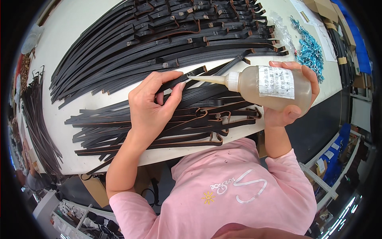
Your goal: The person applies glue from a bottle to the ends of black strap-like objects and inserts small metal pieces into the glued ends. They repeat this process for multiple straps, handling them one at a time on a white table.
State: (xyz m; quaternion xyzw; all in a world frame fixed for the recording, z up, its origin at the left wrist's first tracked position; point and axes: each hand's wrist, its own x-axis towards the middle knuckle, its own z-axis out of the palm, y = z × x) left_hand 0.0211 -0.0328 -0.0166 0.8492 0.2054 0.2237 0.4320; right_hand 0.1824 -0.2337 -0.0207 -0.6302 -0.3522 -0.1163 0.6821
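Pinched between the thumb and fingers of my left hand point(149, 105) is a black leather strap point(172, 83), its end pointing to the right. My right hand point(283, 113) is wrapped round a clear squeeze bottle point(247, 85) of yellowish glue-like liquid, tipped on its side with a white label. The bottle's long nozzle point(209, 79) points left, and its tip meets or nearly meets the strap beside my left fingertips. Below my hands lies a loose pile of similar straps point(191, 129) with brown edges and folded ends.
Many black straps point(131, 44) lie in rows across the far side of the white table point(65, 143). At the far right sit a heap of bluish metal hardware point(309, 49) and a clear plastic bag point(280, 30). More thin straps point(38, 115) hang over the left edge.
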